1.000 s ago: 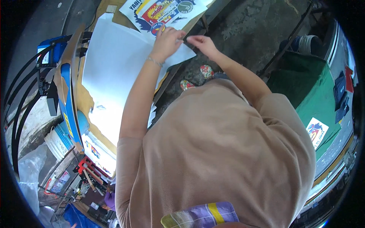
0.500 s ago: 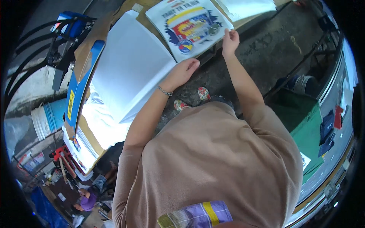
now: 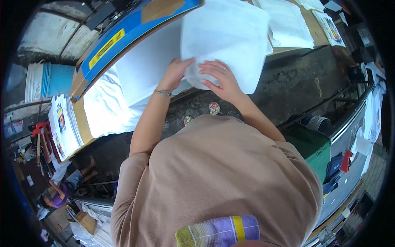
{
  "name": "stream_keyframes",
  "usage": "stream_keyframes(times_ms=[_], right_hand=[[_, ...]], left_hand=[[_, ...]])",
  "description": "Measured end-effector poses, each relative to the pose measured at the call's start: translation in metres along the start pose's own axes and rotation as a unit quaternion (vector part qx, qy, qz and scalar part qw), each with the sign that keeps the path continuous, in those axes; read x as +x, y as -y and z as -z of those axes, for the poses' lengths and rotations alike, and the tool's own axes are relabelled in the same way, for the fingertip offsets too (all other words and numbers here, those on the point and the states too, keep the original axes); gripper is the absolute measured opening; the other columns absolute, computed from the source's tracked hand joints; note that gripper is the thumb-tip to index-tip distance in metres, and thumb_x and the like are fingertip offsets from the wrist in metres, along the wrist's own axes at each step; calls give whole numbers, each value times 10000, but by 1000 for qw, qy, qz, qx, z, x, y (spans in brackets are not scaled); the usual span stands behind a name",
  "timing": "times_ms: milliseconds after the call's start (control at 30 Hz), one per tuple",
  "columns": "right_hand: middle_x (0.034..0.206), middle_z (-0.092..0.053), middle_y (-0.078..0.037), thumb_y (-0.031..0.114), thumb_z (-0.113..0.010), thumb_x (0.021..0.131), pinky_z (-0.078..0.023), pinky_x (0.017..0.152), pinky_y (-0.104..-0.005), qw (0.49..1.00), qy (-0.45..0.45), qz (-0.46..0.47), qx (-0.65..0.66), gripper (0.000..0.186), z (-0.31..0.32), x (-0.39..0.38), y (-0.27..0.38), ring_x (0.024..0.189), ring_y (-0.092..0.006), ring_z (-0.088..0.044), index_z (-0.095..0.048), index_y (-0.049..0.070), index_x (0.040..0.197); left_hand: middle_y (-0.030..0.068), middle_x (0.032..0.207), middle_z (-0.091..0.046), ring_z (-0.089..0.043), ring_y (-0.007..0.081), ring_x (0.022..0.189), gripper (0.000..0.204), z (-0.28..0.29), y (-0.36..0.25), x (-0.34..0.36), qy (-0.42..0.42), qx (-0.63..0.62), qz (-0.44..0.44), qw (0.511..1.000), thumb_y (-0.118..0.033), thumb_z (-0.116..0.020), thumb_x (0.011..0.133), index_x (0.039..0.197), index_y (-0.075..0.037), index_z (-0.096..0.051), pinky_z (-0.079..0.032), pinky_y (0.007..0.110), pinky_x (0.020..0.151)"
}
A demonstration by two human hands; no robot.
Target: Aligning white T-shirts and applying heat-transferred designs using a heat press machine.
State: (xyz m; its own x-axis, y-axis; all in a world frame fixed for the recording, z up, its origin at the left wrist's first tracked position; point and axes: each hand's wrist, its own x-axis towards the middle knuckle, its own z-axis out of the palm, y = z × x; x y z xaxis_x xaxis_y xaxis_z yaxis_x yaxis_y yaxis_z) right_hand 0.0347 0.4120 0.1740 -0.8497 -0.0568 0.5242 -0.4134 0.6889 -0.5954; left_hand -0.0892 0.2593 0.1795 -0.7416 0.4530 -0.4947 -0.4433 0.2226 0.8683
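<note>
Beige knit fabric of the person's shirt (image 3: 222, 181) fills the lower middle of the frame, with a folded purple, yellow and white checked cloth (image 3: 218, 232) at the bottom edge. Above it, both bare forearms reach up to a soft white folded garment (image 3: 226, 41) lying at the upper centre of the frame, its surface smooth and matte with rounded corners. The left hand (image 3: 175, 74), a thin metal bracelet at its wrist, lies flat on the garment's lower left corner, fingers held close together. The right hand (image 3: 220, 78) presses on the lower edge beside it, fingers spread, a ring on one. Under the garment lies a long brown surface (image 3: 82, 119) covered in more white cloth. A blue strip bearing a yellow oblong label (image 3: 105, 47) runs along the board's far edge at upper left. At the far left sits a stack of white pieces with a coloured print (image 3: 61, 123); at upper right, further white sheets (image 3: 288, 22).
</note>
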Motion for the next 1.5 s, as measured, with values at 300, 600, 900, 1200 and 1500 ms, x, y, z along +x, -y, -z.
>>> stream_keyframes(times_ms=[300, 600, 900, 1200, 1500], right_hand=[[1043, -573, -134, 100, -662, 774, -416, 832, -324, 917, -79, -361, 150, 360, -32, -36, -27, 1001, -227, -524, -547, 110, 1115], [796, -577, -3, 28, -649, 781, -378, 598, -186, 900, -81, -364, 226, 328, -64, -25, -26, 655, -51, -472, -599, 45, 1104], [815, -624, -100, 88, -656, 715, -432, 630, -253, 955, -35, -294, 13, 295, -82, 34, -56, 646, -135, -524, -668, 47, 1007], [824, -647, -181, 120, -628, 694, -465, 668, -316, 956, -51, -288, -24, 280, -92, 51, -71, 706, -235, -600, -686, 57, 960], [898, -647, -183, 118, -634, 694, -473, 692, -327, 963, -44, -264, -37, 277, -94, 55, -73, 720, -253, -604, -685, 59, 960]], left_hand=[[124, 1005, -610, -614, 202, 878, 391, 143, 66, -57, -75, -162, 36, 983, -159, -629, 816, 1097, 84, -507, -503, 313, 743], [140, 975, -591, -583, 181, 808, 575, 183, 106, -84, -264, 21, -90, 960, -24, -643, 669, 1222, -64, -492, -482, 282, 683], [177, 957, -631, -618, 239, 793, 343, 211, 94, -25, -324, 247, -248, 879, -49, -623, 686, 1028, -39, -635, -486, 301, 730], [221, 938, -608, -583, 332, 882, 315, 221, 91, 19, -371, 376, -304, 792, -36, -607, 666, 978, -30, -655, -468, 357, 800], [229, 1041, -559, -515, 345, 1018, 302, 230, 84, 26, -326, 348, -257, 840, -16, -594, 677, 974, -20, -650, -426, 358, 900]])
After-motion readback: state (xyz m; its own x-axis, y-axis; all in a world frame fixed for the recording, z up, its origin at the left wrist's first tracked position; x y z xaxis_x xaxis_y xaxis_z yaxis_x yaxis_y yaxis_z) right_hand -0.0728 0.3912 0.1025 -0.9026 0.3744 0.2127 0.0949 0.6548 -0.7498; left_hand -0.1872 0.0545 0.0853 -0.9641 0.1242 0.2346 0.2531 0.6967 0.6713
